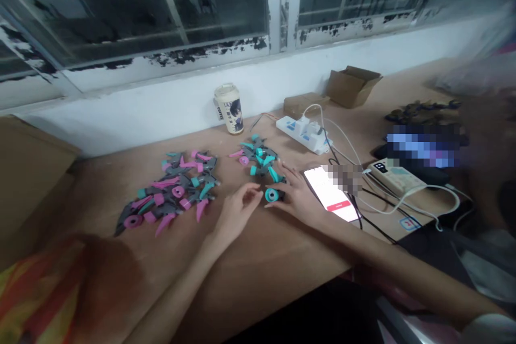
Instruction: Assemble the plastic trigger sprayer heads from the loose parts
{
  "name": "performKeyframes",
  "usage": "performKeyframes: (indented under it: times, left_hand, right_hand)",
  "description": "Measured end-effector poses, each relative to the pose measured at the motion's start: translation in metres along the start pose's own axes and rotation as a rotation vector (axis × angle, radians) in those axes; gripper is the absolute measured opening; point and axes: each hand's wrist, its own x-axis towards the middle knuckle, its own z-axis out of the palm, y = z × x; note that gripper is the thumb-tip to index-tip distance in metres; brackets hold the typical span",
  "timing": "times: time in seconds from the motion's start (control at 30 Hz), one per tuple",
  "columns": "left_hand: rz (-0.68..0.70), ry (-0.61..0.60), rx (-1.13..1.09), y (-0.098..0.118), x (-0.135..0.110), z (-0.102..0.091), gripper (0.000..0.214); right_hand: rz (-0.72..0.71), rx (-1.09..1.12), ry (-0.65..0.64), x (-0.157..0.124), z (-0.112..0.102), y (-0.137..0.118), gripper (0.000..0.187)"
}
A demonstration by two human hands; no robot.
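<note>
My right hand [297, 193] rests on the wooden table [258, 258] and pinches a small part with a teal ring end [272, 194] and a dark grey body. My left hand [238, 209] hovers just left of that part, fingers curled loosely toward it with nothing in them. Right behind my hands lies a small heap of grey and teal parts [260, 157]. A larger heap of grey, pink and teal parts [173, 193] lies to the left of my left hand.
A lit phone [331, 193] lies right of my right hand. Behind it are a white power strip [302, 133], cables, a second strip [397, 174], a drink can [229, 108] and small cardboard boxes [350, 86] by the wall. A large carton [28, 183] stands far left.
</note>
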Motion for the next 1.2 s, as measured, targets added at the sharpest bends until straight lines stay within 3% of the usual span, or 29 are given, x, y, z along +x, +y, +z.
performKeyframes:
  times: [0.17,0.33,0.53,0.93,1.07,1.2]
  left_hand:
    - [-0.204,-0.069,-0.362,-0.024,-0.037,0.006,0.032]
    - [-0.267,-0.186,-0.447,-0.042,-0.038,-0.017,0.029]
    - [-0.356,-0.184,-0.473,-0.046,-0.037,-0.033,0.027]
    - [-0.278,-0.130,-0.327,-0.048,-0.042,-0.022,0.021]
    - [-0.294,-0.053,-0.186,-0.042,-0.043,-0.019,0.021]
    - [-0.216,0.025,0.006,-0.036,-0.043,-0.017,0.016]
  right_hand:
    - [-0.050,0.051,-0.040,-0.002,0.017,-0.033,0.032]
    - [-0.128,-0.002,-0.070,0.004,0.037,-0.057,0.038]
    - [-0.149,0.109,-0.122,0.011,0.059,-0.060,0.036]
    - [-0.142,0.285,-0.113,0.004,0.060,-0.054,0.035]
    - [-0.127,0.279,-0.104,0.004,0.061,-0.056,0.033]
    - [-0.065,0.233,-0.097,0.003,0.061,-0.057,0.029]
